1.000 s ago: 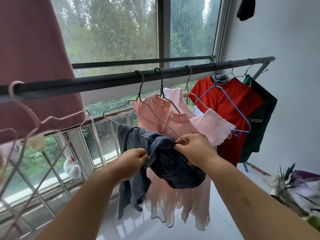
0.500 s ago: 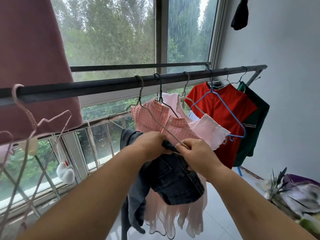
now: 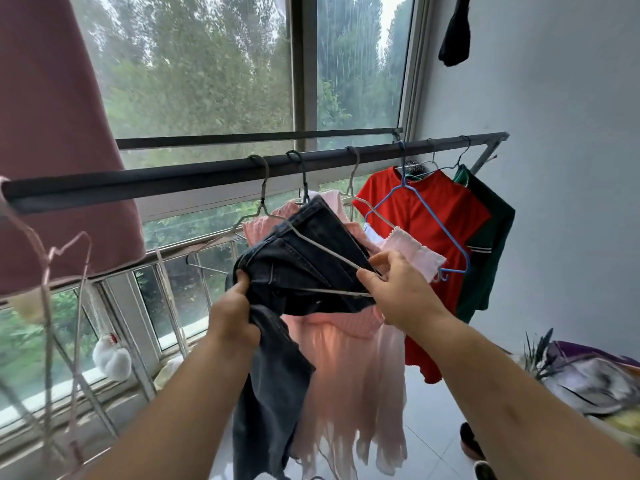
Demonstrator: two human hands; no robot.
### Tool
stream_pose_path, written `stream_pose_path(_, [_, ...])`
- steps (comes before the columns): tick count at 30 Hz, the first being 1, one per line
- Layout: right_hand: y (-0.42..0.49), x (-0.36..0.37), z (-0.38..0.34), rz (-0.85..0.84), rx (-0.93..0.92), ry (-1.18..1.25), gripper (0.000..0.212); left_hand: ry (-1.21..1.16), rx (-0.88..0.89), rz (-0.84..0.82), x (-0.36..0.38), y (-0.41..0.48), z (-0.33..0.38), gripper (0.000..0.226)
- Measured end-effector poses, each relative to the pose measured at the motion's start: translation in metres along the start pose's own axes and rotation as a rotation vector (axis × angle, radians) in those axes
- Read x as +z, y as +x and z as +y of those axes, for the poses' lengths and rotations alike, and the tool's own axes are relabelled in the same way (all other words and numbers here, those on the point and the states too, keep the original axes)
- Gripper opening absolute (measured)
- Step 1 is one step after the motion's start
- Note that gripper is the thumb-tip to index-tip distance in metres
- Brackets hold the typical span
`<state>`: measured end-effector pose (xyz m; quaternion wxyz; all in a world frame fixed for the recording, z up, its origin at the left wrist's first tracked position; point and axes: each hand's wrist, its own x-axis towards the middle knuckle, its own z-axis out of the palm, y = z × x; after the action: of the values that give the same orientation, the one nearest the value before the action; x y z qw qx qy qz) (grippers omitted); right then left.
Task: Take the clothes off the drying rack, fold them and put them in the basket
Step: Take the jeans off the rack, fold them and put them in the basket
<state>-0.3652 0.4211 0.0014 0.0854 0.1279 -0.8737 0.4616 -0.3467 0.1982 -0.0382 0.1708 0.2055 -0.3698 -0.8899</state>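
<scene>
A dark rail of the drying rack (image 3: 173, 183) runs across the window. Dark blue jeans (image 3: 304, 258) are draped through a silver wire hanger (image 3: 325, 254) whose hook is on the rail. My left hand (image 3: 232, 317) grips the jeans at their left edge. My right hand (image 3: 398, 289) pinches the right corner of the wire hanger. Behind the jeans hang a pink dress (image 3: 349, 368), a red shirt (image 3: 440, 216) on a blue hanger (image 3: 436, 220) and a dark green shirt (image 3: 488, 244). No basket is in view.
A large dusty-pink cloth (image 3: 59, 133) hangs at the left, above empty pink hangers (image 3: 59, 271). A grey wall (image 3: 571, 168) closes the right side. A plant and a purple item (image 3: 588, 368) sit at lower right. Dark slippers (image 3: 474, 448) lie on the pale tiled floor.
The jeans have been lifted and spread along the hanger's lower bar. My left hand slid left and down along the denim. My right hand moved to the hanger's right corner.
</scene>
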Motion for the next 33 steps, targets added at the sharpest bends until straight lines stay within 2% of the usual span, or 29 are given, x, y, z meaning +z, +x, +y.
stream_pose_path(6, [0.004, 0.002, 0.0, -0.007, 0.043, -0.016, 0.024, -0.181, -0.094, -0.055, -0.04, -0.001, -0.006, 0.038])
stream_pose_path(10, [0.006, 0.0, -0.001, -0.002, 0.053, -0.033, 0.022, -0.183, -0.105, 0.009, -0.076, 0.002, -0.022, 0.042])
stream_pose_path(15, [0.015, -0.011, -0.003, 0.107, 0.045, -0.085, 0.023, -0.214, -0.079, 0.204, -0.122, 0.005, -0.048, 0.033])
stream_pose_path(17, [0.017, -0.014, -0.001, 0.123, 0.042, -0.048, 0.02, -0.222, -0.099, 0.189, -0.128, 0.001, -0.052, 0.04])
stream_pose_path(19, [0.017, -0.011, 0.006, 0.113, 0.04, -0.036, 0.018, -0.229, -0.192, 0.184, -0.128, -0.003, -0.056, 0.05])
stream_pose_path(22, [0.014, -0.003, 0.019, 0.079, 0.058, -0.006, 0.017, -0.217, -0.286, 0.141, -0.123, -0.003, -0.059, 0.038])
stream_pose_path(28, [0.0, 0.004, 0.038, -0.004, 0.147, 0.086, 0.013, -0.067, -0.397, 0.088, -0.107, -0.006, -0.076, 0.055])
stream_pose_path(31, [-0.013, -0.002, 0.049, -0.055, 0.227, 0.155, 0.017, -0.034, -0.485, 0.044, -0.093, -0.012, -0.088, 0.058])
stream_pose_path(33, [-0.022, -0.004, 0.066, -0.1, 0.311, 0.126, 0.028, 0.012, -0.527, 0.006, -0.084, -0.016, -0.098, 0.059])
